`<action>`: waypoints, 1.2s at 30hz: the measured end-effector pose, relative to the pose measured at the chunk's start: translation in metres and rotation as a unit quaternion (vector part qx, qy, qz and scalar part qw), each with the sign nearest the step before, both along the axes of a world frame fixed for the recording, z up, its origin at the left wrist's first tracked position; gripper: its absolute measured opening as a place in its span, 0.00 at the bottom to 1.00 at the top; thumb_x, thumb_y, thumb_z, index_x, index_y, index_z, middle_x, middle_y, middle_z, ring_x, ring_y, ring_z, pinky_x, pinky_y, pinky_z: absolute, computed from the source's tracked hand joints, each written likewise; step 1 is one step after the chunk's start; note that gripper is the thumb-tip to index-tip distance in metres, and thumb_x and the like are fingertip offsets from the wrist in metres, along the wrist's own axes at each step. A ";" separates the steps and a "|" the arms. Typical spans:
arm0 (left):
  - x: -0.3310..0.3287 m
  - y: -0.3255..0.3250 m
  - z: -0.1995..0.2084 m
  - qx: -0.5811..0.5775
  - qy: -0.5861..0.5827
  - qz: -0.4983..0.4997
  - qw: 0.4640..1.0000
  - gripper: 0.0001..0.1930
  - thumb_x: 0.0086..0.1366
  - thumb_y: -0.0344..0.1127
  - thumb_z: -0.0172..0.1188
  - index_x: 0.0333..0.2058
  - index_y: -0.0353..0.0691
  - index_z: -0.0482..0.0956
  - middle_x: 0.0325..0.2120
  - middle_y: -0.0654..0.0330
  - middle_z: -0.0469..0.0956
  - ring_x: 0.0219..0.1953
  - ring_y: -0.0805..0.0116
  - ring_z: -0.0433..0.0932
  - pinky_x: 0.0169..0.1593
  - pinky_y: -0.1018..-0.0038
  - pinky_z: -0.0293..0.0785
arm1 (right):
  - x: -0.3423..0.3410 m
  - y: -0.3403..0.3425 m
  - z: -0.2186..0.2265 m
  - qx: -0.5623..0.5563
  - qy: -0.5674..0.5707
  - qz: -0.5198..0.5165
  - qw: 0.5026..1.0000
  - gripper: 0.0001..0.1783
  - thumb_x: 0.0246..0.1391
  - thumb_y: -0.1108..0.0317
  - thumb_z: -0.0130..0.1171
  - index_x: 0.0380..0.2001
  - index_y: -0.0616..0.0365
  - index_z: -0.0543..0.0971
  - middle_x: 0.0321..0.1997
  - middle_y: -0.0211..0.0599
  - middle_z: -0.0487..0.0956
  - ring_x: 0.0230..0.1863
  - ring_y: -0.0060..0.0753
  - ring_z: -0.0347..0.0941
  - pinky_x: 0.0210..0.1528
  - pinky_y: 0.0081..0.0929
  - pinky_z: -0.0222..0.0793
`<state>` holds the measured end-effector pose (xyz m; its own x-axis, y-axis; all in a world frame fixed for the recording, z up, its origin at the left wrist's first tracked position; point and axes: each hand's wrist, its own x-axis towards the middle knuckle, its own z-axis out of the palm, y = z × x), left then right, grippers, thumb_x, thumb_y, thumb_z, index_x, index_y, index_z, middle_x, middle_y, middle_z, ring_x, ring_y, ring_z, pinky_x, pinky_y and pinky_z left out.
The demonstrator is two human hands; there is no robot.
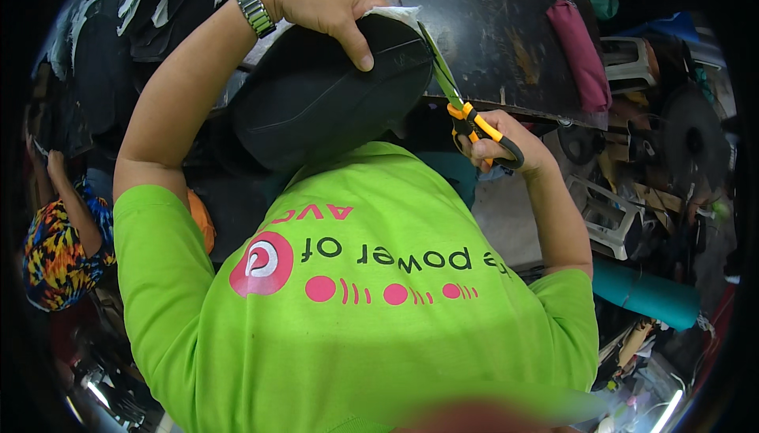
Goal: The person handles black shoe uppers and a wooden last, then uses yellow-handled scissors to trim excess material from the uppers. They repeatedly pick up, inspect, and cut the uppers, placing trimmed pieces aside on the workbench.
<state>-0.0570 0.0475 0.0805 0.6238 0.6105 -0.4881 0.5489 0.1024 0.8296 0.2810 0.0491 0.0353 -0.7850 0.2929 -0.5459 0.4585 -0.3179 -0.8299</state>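
Observation:
My left hand [328,14] grips a black curved sheet piece [332,93] by its upper edge, thumb on the dark face and fingers hidden behind. Thin lines are marked on this piece, and a strip of white lining [399,14] sticks out along its top. In my right hand [506,140] is a pair of scissors [474,121] with yellow and black handles. Their blades point up and lie along the right edge of the black piece, at the white lining's end. Whether the blades are cutting into it I cannot tell.
A dark, worn table [490,45] lies beyond my hands, with a maroon roll [579,57] at its right. Black cut pieces [170,6] with white edges heap at the far left. White plastic stools [605,215] and a teal roll [644,294] stand right. Another person [67,235] works at the left.

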 end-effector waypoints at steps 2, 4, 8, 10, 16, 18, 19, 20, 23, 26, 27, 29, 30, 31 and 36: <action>0.006 0.006 0.005 0.020 -0.030 -0.024 0.999 0.20 0.56 0.31 0.71 0.45 0.28 0.77 0.37 0.56 0.84 0.36 0.72 0.82 0.44 0.74 0.79 | 0.003 -0.007 -0.004 -0.009 -0.003 -0.022 1.000 0.21 0.45 0.52 0.71 0.32 0.57 0.76 0.23 0.25 0.73 0.22 0.16 0.69 0.26 0.15 0.68; 0.010 0.011 0.010 0.024 -0.042 -0.040 0.998 0.21 0.55 0.31 0.71 0.45 0.28 0.77 0.37 0.55 0.84 0.36 0.71 0.82 0.43 0.75 0.80 | 0.006 -0.009 -0.008 -0.003 -0.003 -0.037 0.999 0.21 0.45 0.53 0.71 0.32 0.57 0.76 0.22 0.25 0.72 0.21 0.16 0.68 0.26 0.15 0.68; 0.013 0.016 0.014 0.043 0.041 -0.017 0.998 0.21 0.54 0.31 0.72 0.45 0.29 0.77 0.37 0.54 0.84 0.36 0.70 0.83 0.42 0.75 0.80 | 0.012 -0.010 -0.014 -0.020 0.023 -0.059 0.998 0.19 0.46 0.55 0.70 0.31 0.57 0.76 0.21 0.25 0.72 0.19 0.16 0.67 0.24 0.15 0.66; 0.014 0.018 0.012 0.056 0.039 -0.004 0.998 0.21 0.54 0.31 0.72 0.45 0.29 0.77 0.36 0.54 0.84 0.35 0.69 0.83 0.41 0.75 0.81 | 0.015 -0.013 -0.017 -0.033 0.038 -0.073 0.996 0.19 0.47 0.55 0.70 0.31 0.57 0.76 0.21 0.25 0.71 0.19 0.16 0.67 0.24 0.15 0.66; 0.016 0.020 0.004 0.015 -0.027 -0.012 0.999 0.19 0.53 0.34 0.74 0.40 0.30 0.80 0.32 0.56 0.85 0.30 0.70 0.84 0.37 0.75 0.81 | 0.015 -0.018 -0.022 -0.030 0.024 -0.063 0.997 0.22 0.47 0.52 0.70 0.33 0.58 0.76 0.25 0.25 0.72 0.25 0.17 0.70 0.27 0.16 0.69; 0.015 0.021 0.004 0.019 0.001 -0.015 1.000 0.18 0.53 0.34 0.74 0.39 0.30 0.80 0.31 0.56 0.85 0.29 0.72 0.83 0.36 0.76 0.81 | 0.014 -0.015 -0.023 -0.017 0.037 -0.052 0.998 0.23 0.46 0.52 0.70 0.35 0.59 0.76 0.27 0.26 0.72 0.26 0.17 0.70 0.29 0.16 0.70; 0.015 0.021 0.003 0.016 -0.004 -0.011 1.000 0.18 0.53 0.34 0.74 0.38 0.30 0.80 0.31 0.57 0.84 0.28 0.72 0.83 0.35 0.76 0.81 | 0.014 -0.013 -0.023 -0.010 0.044 -0.047 0.998 0.24 0.46 0.51 0.71 0.36 0.59 0.77 0.27 0.26 0.72 0.26 0.17 0.70 0.30 0.17 0.71; 0.015 0.021 0.003 0.018 -0.008 -0.008 1.000 0.18 0.52 0.34 0.74 0.38 0.31 0.80 0.30 0.57 0.84 0.28 0.72 0.82 0.35 0.76 0.80 | 0.013 -0.011 -0.024 -0.003 0.045 -0.041 0.998 0.24 0.45 0.51 0.71 0.36 0.59 0.77 0.28 0.26 0.72 0.27 0.18 0.70 0.31 0.17 0.71; 0.014 0.019 0.002 0.045 -0.027 0.004 0.999 0.17 0.52 0.34 0.75 0.37 0.31 0.81 0.28 0.58 0.84 0.26 0.72 0.82 0.34 0.77 0.80 | 0.014 -0.005 -0.026 0.016 0.048 -0.032 0.998 0.25 0.45 0.51 0.71 0.37 0.59 0.77 0.29 0.26 0.73 0.29 0.18 0.71 0.32 0.17 0.72; 0.012 0.017 0.004 0.054 -0.030 0.021 0.998 0.18 0.51 0.35 0.75 0.36 0.30 0.81 0.27 0.59 0.84 0.25 0.72 0.81 0.34 0.77 0.79 | 0.015 -0.004 -0.027 0.020 0.038 -0.032 0.999 0.25 0.45 0.51 0.71 0.38 0.59 0.77 0.30 0.26 0.73 0.30 0.18 0.70 0.33 0.17 0.72; 0.011 0.016 0.004 0.050 -0.009 0.031 0.998 0.18 0.51 0.35 0.75 0.36 0.30 0.81 0.27 0.59 0.83 0.25 0.72 0.81 0.34 0.77 0.79 | 0.015 -0.005 -0.027 0.018 0.031 -0.028 0.999 0.25 0.45 0.51 0.71 0.38 0.59 0.77 0.30 0.26 0.73 0.30 0.18 0.70 0.33 0.17 0.72; 0.011 0.018 0.005 0.051 -0.005 0.007 0.999 0.19 0.50 0.35 0.75 0.37 0.30 0.80 0.28 0.59 0.84 0.26 0.72 0.81 0.34 0.77 0.79 | 0.014 -0.007 -0.027 0.018 0.028 -0.026 0.999 0.25 0.46 0.51 0.71 0.38 0.59 0.77 0.30 0.26 0.73 0.30 0.18 0.70 0.34 0.18 0.72; 0.012 0.019 0.006 0.051 0.006 -0.004 0.999 0.19 0.50 0.34 0.76 0.37 0.30 0.80 0.29 0.58 0.84 0.26 0.72 0.82 0.35 0.77 0.79 | 0.012 -0.008 -0.027 0.020 0.033 -0.029 0.999 0.25 0.46 0.52 0.71 0.38 0.59 0.77 0.30 0.26 0.73 0.30 0.18 0.70 0.34 0.18 0.71; 0.013 0.020 0.005 0.039 0.002 -0.006 0.999 0.19 0.50 0.34 0.75 0.38 0.29 0.80 0.29 0.57 0.84 0.27 0.71 0.82 0.35 0.76 0.80 | 0.011 -0.009 -0.027 0.023 0.038 -0.032 0.999 0.24 0.46 0.52 0.71 0.38 0.58 0.77 0.30 0.25 0.73 0.30 0.18 0.70 0.35 0.18 0.71; 0.016 0.018 -0.004 0.028 -0.042 -0.027 0.998 0.23 0.52 0.35 0.73 0.44 0.28 0.79 0.35 0.49 0.85 0.31 0.65 0.85 0.39 0.73 0.83 | 0.007 -0.009 -0.024 0.021 0.043 -0.058 0.997 0.22 0.46 0.53 0.71 0.36 0.57 0.77 0.28 0.25 0.73 0.28 0.16 0.70 0.31 0.16 0.71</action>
<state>-0.0407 0.0652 0.0763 0.6934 0.6001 -0.3988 0.4804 0.0275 0.8766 0.2876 0.0397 0.0111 -0.7876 0.4068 -0.4628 0.3467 -0.3284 -0.8786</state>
